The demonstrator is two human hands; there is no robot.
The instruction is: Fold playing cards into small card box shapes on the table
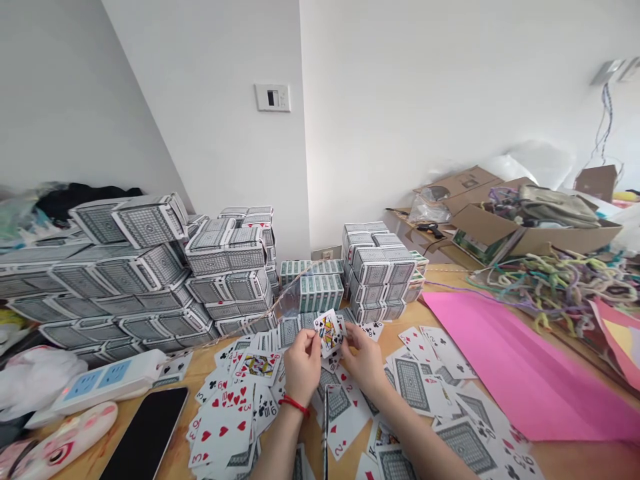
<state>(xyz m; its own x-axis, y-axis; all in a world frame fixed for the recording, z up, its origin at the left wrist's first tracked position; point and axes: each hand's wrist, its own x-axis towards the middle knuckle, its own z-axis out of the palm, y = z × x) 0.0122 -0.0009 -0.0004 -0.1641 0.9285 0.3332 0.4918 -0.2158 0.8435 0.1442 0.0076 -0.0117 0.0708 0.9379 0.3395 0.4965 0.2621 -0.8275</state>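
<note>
White-bordered queen playing card (327, 333) above loose playing cards (227, 430): the left hand (302, 365) pinches its edge between thumb and fingers; whether the right hand (364, 360) clamps its opposite side cannot be told. A brushing forearm (417, 417) could scatter the loose playing cards.

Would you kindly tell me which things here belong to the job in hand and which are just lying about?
In the job: held cards, loose cards, probably the card-covered blocks.

Lying about, apparently: phone, power strip, pink sheet, fuzzy strands.
</note>
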